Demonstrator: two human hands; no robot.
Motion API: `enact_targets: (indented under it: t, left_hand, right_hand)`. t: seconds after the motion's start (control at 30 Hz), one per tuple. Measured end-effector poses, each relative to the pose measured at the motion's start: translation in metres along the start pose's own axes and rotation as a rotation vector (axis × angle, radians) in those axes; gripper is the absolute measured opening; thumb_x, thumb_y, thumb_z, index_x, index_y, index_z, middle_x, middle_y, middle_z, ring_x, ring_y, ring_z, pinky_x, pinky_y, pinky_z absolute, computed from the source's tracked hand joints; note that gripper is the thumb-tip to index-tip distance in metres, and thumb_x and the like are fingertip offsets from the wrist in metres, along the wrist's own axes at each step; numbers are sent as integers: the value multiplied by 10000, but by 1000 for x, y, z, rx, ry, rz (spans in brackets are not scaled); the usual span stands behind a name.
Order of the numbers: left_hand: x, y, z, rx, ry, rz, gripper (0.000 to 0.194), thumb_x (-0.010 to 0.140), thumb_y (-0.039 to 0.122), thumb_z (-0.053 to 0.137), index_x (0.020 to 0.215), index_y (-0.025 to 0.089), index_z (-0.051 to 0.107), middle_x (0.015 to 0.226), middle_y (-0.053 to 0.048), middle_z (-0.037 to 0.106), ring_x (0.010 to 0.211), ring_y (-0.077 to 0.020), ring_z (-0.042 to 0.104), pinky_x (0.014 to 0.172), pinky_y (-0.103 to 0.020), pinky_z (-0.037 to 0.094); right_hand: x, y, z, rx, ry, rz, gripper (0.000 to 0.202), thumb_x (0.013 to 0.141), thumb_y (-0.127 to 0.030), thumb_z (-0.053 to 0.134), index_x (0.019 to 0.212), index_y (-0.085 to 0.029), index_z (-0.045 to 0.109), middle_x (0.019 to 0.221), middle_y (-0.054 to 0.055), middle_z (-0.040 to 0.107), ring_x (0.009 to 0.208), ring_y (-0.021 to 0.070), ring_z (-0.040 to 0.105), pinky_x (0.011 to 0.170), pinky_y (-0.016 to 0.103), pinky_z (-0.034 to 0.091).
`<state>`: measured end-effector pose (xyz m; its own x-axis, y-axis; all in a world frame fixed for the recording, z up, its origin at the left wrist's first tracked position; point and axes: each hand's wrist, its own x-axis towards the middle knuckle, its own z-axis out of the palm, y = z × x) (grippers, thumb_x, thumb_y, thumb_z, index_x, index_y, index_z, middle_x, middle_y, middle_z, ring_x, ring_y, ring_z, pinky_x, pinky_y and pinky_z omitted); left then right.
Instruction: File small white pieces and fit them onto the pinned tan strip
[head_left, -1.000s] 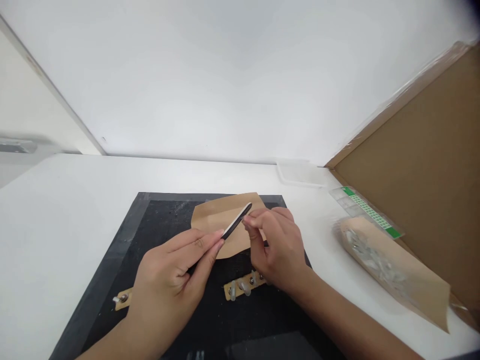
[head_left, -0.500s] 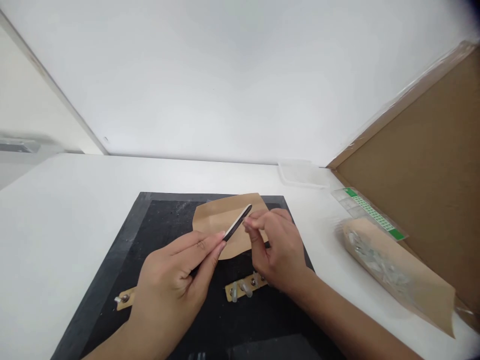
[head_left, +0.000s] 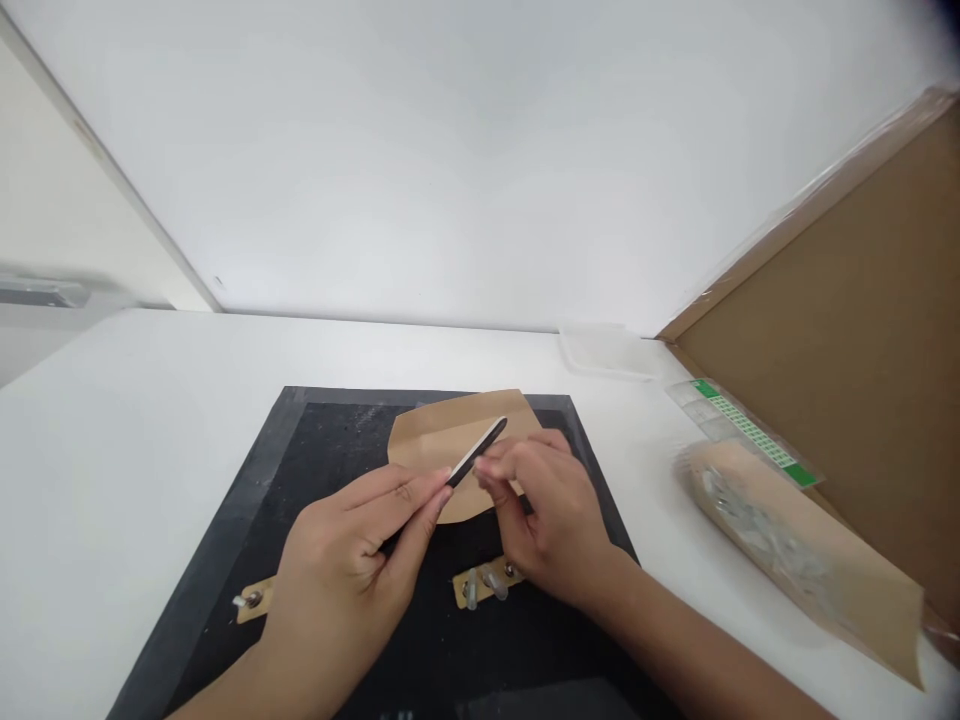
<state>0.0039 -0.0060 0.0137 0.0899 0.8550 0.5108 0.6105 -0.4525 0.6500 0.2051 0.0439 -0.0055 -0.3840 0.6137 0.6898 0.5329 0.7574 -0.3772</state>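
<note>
A thin dark strip with a pale edge (head_left: 480, 449) points up and to the right, pinched between the thumb and fingers of my left hand (head_left: 352, 560). Close to the strip's right side, my right hand (head_left: 551, 500) has its thumb and fingertips pressed together; anything between them is too small to make out. Beneath both hands lies a brown paper sheet (head_left: 427, 433) on a black mat (head_left: 330, 450). A light wooden strip with metal fittings and clear pegs (head_left: 484, 583) is partly covered by my right hand. Another wooden strip (head_left: 257, 600) shows beside my left hand.
On the right, a clear bag with brown card and transparent pieces (head_left: 810, 540) rests on the white table (head_left: 67, 500). Behind it lie a green-and-white labelled plastic packet (head_left: 754, 430) and a clear shallow tray (head_left: 607, 352). A cardboard panel (head_left: 847, 300) rises at the right.
My right fingertips have moved slightly left and down along the dark strip. My left hand keeps its hold with almost no movement. The view has shifted a little.
</note>
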Motion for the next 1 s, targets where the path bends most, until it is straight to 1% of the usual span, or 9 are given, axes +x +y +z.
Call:
enact_targets:
  t: [0.07, 0.17, 0.3, 0.43, 0.53, 0.67, 0.8, 0.93, 1.0]
  left_hand:
    - [0, 0, 0, -6, -3, 0, 210, 1009, 213, 648, 1039, 266, 849, 892, 6, 804, 746, -118, 769, 748, -161, 617]
    - [0, 0, -1, -2, 0, -10, 217, 1012, 218, 642, 1044, 260, 852, 866, -4, 794, 714, -127, 761, 726, -177, 623]
    - [-1, -1, -1, -14, -8, -9, 219, 1013, 211, 641, 1047, 258, 852, 845, 2, 786, 676, -113, 740, 709, -169, 614]
    - [-1, -1, 0, -23, 2, -17, 200, 1004, 203, 662, 1058, 252, 848, 871, 6, 791, 730, -106, 749, 728, -149, 599]
    - [-1, 0, 0, -30, -1, -15, 206, 1003, 192, 659, 1044, 257, 850, 869, 13, 795, 731, -103, 749, 723, -143, 594]
    - [-1, 2, 0, -22, 0, -9, 204, 1009, 210, 653, 1045, 257, 849, 892, 5, 805, 734, -113, 755, 739, -160, 605]
    - [-1, 2, 1, -27, -12, -16, 208, 1012, 215, 648, 1026, 260, 850, 881, 10, 805, 720, -112, 749, 708, -156, 595]
    - [-2, 0, 1, -19, -18, -16, 202, 1013, 220, 649, 1035, 252, 847, 878, 14, 800, 709, -99, 744, 716, -142, 590]
    - [-2, -1, 1, -20, -17, -10, 198, 1012, 222, 652, 1030, 255, 847, 872, 23, 795, 721, -91, 745, 723, -130, 583]
  right_hand:
    - [0, 0, 0, 6, 3, -11, 196, 993, -52, 597, 915, -226, 552, 823, 1, 741, 831, 181, 759, 797, 350, 481]
    - [1, -1, -1, -42, 83, -4, 195, 986, -44, 598, 926, -226, 569, 800, -3, 733, 832, 186, 762, 797, 353, 478]
    - [1, -2, -1, -33, -2, -27, 208, 984, -46, 598, 897, -228, 543, 809, -1, 743, 788, 177, 754, 760, 351, 470]
    - [2, 0, -1, -105, 76, -50, 207, 986, -29, 588, 932, -226, 556, 780, -5, 726, 794, 178, 752, 756, 352, 456]
    - [1, 0, 0, -85, 41, -92, 222, 980, -14, 591, 922, -221, 535, 771, -1, 712, 796, 178, 756, 745, 338, 468]
    - [-1, -1, -1, -80, 94, -36, 214, 984, -21, 605, 950, -225, 550, 815, 3, 731, 858, 184, 767, 797, 347, 484]
    - [0, -1, -3, -38, 28, -12, 195, 995, -46, 597, 942, -229, 551, 800, -5, 723, 819, 182, 756, 770, 343, 482]
    - [1, -2, -5, -75, 57, 15, 191, 1005, -47, 585, 938, -222, 549, 822, -4, 740, 797, 175, 750, 775, 345, 469]
    - [1, -3, -4, -49, 10, 15, 192, 1005, -51, 590, 924, -218, 538, 825, -2, 745, 797, 172, 754, 777, 339, 472]
